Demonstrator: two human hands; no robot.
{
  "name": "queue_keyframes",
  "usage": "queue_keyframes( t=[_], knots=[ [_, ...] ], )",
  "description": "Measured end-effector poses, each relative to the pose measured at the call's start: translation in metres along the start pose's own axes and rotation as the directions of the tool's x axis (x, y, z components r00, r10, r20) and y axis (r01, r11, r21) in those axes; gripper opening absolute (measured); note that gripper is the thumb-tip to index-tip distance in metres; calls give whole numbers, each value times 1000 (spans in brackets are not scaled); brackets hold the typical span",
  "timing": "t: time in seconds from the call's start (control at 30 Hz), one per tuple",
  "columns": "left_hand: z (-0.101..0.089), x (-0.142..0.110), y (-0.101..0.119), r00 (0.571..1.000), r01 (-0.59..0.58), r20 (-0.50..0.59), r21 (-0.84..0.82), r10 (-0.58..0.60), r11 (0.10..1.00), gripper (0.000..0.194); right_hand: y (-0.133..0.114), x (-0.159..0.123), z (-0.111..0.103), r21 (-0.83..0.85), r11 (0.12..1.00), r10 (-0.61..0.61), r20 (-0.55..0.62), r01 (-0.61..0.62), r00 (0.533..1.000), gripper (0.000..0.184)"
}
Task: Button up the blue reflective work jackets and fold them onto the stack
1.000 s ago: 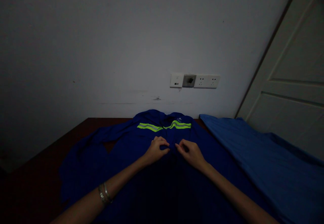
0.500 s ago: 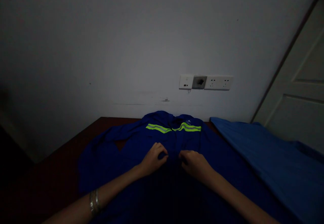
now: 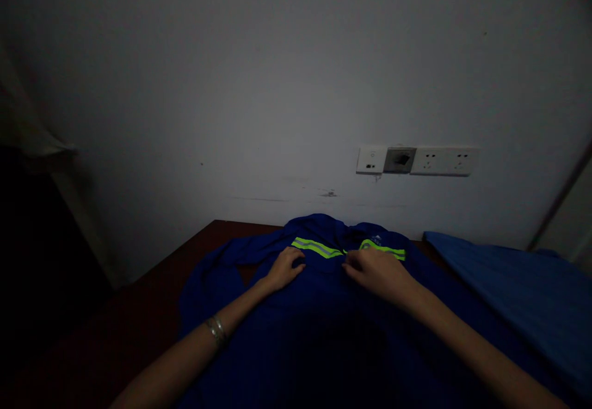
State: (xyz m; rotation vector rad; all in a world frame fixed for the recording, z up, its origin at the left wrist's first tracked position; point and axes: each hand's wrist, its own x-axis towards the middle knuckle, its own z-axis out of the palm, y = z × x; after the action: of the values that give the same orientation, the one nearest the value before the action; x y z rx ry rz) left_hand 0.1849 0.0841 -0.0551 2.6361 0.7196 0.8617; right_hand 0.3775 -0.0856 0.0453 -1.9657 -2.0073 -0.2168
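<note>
A dark blue work jacket [image 3: 259,347] with a yellow-green and grey reflective stripe [image 3: 319,248] lies spread out, its collar toward the wall. On its left front, just below the stripe, rests my left hand [image 3: 283,268], with thumb and fingers apart on the cloth. My right hand [image 3: 377,270] lies across the right part of the stripe, its fingers closed at the middle front edge of the jacket. Its fingertips are dim, and any zip or button there cannot be made out. The lower jacket is lost in shadow.
Underneath is a dark red-brown table [image 3: 161,279] against a grey wall [image 3: 277,88]. Lighter blue cloth [image 3: 513,292] lies on the right. Wall sockets [image 3: 444,161] sit above the table. Pale cloth [image 3: 34,137] hangs at the far left.
My right hand has moved up the jacket front to the stripe, partly covering it. My left hand has moved up toward the stripe, and its fingers have spread. The view has turned left.
</note>
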Motion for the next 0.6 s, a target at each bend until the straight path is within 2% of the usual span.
queue_keyframes(
  t=[0.13,0.27,0.37,0.5,0.6],
  knots=[
    [9,17,2,979,-159,136,41,152,986,32,-12,40,1,7,999,43,-31,-43,999,21],
    [20,31,-4,961,-163,224,-7,161,987,28,-18,72,16,43,995,89,7,-89,996,25],
    [27,33,-12,971,-123,193,-98,140,988,22,-12,86,34,115,992,37,48,-42,998,25],
    [30,31,-16,983,-92,137,-203,121,975,24,1,93,64,250,967,-78,101,51,992,23],
    [28,31,-14,983,-87,138,-242,123,966,25,10,93,85,329,943,-101,136,52,985,23]
  ],
)
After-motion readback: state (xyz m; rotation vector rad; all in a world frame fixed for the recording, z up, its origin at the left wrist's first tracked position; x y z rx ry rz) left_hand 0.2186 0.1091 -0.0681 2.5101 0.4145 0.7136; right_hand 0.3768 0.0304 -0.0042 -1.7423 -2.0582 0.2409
